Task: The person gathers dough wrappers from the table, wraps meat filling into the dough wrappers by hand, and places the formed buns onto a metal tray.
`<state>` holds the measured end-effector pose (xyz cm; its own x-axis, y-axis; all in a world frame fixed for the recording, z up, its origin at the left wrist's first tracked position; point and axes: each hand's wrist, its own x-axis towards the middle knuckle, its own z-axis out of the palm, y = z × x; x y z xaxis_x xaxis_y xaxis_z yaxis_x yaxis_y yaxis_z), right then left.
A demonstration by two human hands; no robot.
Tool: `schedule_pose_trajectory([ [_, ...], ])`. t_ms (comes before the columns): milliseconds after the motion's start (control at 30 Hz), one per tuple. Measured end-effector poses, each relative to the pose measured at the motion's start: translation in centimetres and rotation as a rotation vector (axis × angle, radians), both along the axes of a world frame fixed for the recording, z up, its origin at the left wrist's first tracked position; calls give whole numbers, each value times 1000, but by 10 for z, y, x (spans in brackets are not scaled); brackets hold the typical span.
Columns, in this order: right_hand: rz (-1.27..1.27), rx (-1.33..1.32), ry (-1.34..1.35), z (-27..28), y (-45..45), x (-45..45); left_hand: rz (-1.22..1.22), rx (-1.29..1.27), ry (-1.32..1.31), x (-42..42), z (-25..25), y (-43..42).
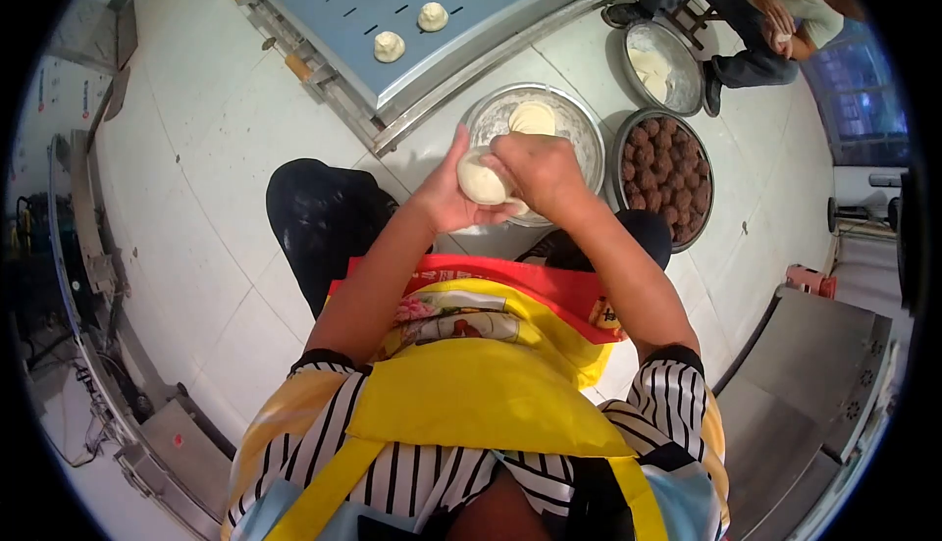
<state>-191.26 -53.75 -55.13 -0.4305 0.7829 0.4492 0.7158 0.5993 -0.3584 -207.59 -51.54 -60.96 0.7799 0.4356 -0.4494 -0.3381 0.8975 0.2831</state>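
Note:
A round white dough bun (pixel 479 178) rests in my left hand (pixel 444 190), whose palm and fingers cup it from the left and below. My right hand (pixel 546 170) is closed at the bun's right side, its fingertips pressed on the dough; the exact pinch is partly hidden. Under my hands stands a metal bowl (pixel 595 139) dusted with flour. Flat round dough wrappers (pixel 533 116) lie overlapping inside it, just beyond my right hand.
To the right, a bowl holds several dark brown filling balls (pixel 667 173). Behind it stands a basin (pixel 693 95) with dough wrappers. A person (pixel 760 11) sits there, hands together. Shaped buns (pixel 389 47) sit on a slotted metal tray (pixel 324 26).

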Motion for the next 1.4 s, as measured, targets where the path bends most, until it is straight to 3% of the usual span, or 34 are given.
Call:
schedule_pose_trajectory([
  [67,-97,-95,25,8,4,6,-104,92,-284,-5,-6,-2],
  [167,-155,-159,127,10,2,12,308,673,158,13,-3,-14],
  [267,-80,-159,148,19,9,9,409,593,-58,7,13,-7],
  [300,-49,-167,139,23,7,6,320,309,-197,2,20,-6],
  [400,-87,-218,183,19,10,5,53,77,-336,-3,6,5],
  [467,-252,-304,300,16,5,4,197,368,-90,-1,4,-1],
  [500,-303,-331,382,3,7,6,385,628,67,9,3,-2],
  [533,-357,-504,596,-10,8,7,404,1064,528,9,5,3],
  [600,-450,-831,1039,-35,17,7,487,1836,976,9,6,10],
  [633,-452,-954,1283,-45,19,7,463,2020,955,7,3,16],
  [700,-444,-1313,1364,-54,23,16,385,2379,871,-3,-7,25],
  [733,-431,-1483,1398,-57,28,24,323,2433,801,-5,-9,26],
  [767,-449,-1552,1198,-59,31,28,260,2484,727,-7,-10,28],
  [833,-389,-1708,1063,-45,33,45,229,2545,603,-5,-9,26],
  [867,-351,-1785,991,-38,34,54,323,2389,660,-1,-9,22],
  [933,-147,-1827,1423,-47,42,89,505,2063,768,11,-9,13],
  [967,-329,-1667,1414,-46,42,90,533,1688,814,19,-1,4],
  [1000,-502,-1500,1401,-47,39,90,542,1256,568,24,-6,3],
  [1067,-519,-1351,1092,-63,32,91,476,389,84,28,-17,-2],
  [1100,-519,-1269,939,-73,31,93,372,323,22,26,-18,-5],
  [1200,-369,-713,65,-102,25,98,238,184,-67,27,-24,-9],
  [1233,-224,-719,374,-74,18,79,183,144,2,28,-21,-8],
  [1300,-73,-872,728,-24,0,48,153,125,10,30,-18,-6],
  [1400,-82,-674,598,-21,-19,16,75,135,-31,29,-14,-4],
])
